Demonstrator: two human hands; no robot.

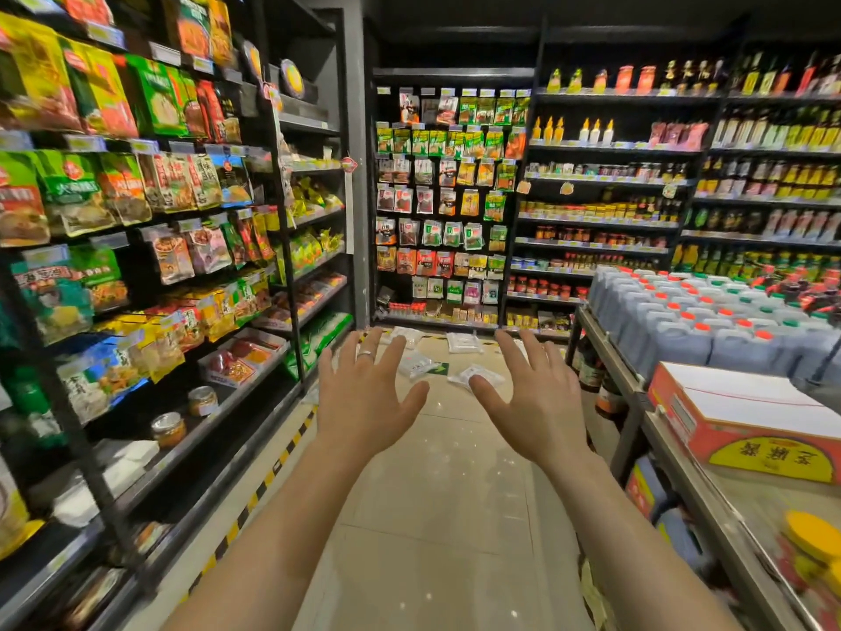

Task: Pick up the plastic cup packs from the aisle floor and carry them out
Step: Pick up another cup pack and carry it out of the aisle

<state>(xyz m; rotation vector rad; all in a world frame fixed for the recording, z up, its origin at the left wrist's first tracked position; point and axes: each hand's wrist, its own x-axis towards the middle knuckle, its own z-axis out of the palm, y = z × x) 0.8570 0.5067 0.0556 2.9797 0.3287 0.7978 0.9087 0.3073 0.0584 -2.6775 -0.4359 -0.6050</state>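
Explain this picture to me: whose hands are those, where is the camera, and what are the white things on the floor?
There is no machine here. One camera sits on a person's head, looking forward and down, so you see that person's own arms stretched out. The left hand, wearing a ring, and the right hand are both open, fingers spread, holding nothing. This is a shop aisle: shelves of packets stand on the left, and a low stand with jugs and a cardboard box is on the right. On the tiled floor, beyond the hands, lie several white plastic packs. These are the cup packs to be collected. None has been picked up yet.
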